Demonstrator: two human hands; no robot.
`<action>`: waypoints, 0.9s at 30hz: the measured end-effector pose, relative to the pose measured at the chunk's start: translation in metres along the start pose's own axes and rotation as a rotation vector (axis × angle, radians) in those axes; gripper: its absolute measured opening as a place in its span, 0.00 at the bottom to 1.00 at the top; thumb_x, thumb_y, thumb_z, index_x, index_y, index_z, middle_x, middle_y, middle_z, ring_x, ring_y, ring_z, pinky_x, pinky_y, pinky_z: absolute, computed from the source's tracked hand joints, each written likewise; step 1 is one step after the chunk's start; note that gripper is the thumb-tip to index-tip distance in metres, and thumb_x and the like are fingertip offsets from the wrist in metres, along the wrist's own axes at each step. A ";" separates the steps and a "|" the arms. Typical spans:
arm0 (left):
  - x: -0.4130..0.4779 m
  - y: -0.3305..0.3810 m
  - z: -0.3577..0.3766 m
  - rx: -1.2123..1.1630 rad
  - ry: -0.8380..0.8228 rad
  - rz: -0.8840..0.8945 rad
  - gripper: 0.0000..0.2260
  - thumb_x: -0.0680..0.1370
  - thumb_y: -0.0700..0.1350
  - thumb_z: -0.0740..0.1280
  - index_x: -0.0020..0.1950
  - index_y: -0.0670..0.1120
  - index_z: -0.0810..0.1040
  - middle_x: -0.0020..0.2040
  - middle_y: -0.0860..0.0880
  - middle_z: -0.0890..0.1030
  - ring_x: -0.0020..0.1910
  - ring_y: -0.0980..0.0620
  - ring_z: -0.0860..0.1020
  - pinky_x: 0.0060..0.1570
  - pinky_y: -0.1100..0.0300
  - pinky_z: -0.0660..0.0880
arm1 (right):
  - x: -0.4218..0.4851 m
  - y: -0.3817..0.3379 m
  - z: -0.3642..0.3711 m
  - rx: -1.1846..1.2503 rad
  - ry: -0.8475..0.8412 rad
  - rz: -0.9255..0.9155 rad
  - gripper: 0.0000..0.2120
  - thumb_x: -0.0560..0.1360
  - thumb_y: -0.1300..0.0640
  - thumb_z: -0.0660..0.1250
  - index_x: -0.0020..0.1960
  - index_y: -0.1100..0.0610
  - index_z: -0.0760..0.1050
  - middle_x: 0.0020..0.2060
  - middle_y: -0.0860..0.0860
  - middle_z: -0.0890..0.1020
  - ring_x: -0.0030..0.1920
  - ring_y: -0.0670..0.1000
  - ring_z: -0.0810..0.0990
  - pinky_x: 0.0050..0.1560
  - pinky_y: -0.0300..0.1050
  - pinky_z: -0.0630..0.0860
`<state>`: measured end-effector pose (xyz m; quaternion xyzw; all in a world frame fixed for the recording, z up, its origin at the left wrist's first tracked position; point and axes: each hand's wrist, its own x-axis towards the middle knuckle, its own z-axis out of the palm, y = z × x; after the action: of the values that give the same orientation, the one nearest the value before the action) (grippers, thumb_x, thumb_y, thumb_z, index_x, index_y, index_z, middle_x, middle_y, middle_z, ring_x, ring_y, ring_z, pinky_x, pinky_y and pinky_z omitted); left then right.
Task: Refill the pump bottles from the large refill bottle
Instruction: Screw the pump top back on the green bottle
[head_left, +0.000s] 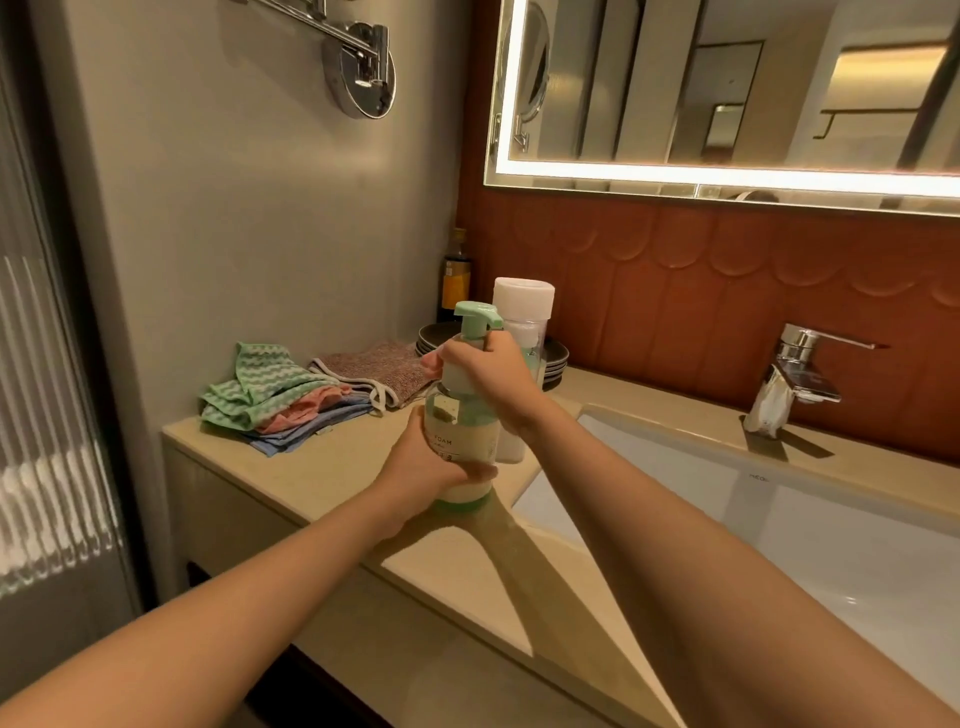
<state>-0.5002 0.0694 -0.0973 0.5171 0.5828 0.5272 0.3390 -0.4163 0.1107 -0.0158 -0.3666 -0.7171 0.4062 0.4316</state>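
Note:
A clear pump bottle (460, 436) with a mint-green pump head and pale liquid stands on the beige counter (332, 483) by the sink. My left hand (431, 467) grips its lower body from the left. My right hand (493, 379) grips its neck collar just under the pump head. Right behind it stands a taller bottle with a wide white cap (523, 306), mostly hidden by my right hand and the pump bottle.
Folded cloths (280, 400) lie at the counter's left, a brownish cloth (379, 369) beside them. Dark stacked plates (556, 358) and a dark sauce bottle (456, 275) stand at the back wall. A white sink (727, 499) with chrome tap (795, 374) lies to the right.

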 end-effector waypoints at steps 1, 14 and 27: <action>0.001 0.002 -0.006 -0.033 -0.059 -0.013 0.35 0.63 0.39 0.78 0.66 0.49 0.66 0.56 0.52 0.77 0.56 0.52 0.74 0.49 0.57 0.72 | 0.002 0.000 0.000 0.005 -0.027 -0.003 0.04 0.74 0.62 0.64 0.41 0.58 0.76 0.49 0.57 0.83 0.47 0.49 0.80 0.44 0.42 0.75; 0.008 -0.015 0.016 0.024 0.279 -0.047 0.15 0.75 0.46 0.68 0.54 0.60 0.65 0.58 0.49 0.76 0.55 0.46 0.73 0.59 0.45 0.70 | 0.003 -0.001 0.025 -0.199 0.329 0.004 0.06 0.76 0.56 0.64 0.44 0.58 0.75 0.41 0.52 0.79 0.42 0.49 0.75 0.41 0.42 0.70; 0.006 -0.005 0.000 0.064 0.105 -0.020 0.32 0.62 0.41 0.79 0.61 0.50 0.67 0.54 0.53 0.76 0.56 0.49 0.73 0.56 0.51 0.72 | 0.009 0.002 0.017 -0.042 0.137 0.038 0.04 0.75 0.59 0.64 0.42 0.57 0.72 0.43 0.54 0.81 0.46 0.52 0.79 0.52 0.50 0.77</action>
<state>-0.5028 0.0758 -0.1015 0.4936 0.6215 0.5311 0.2965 -0.4344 0.1146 -0.0198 -0.4159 -0.6872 0.3731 0.4643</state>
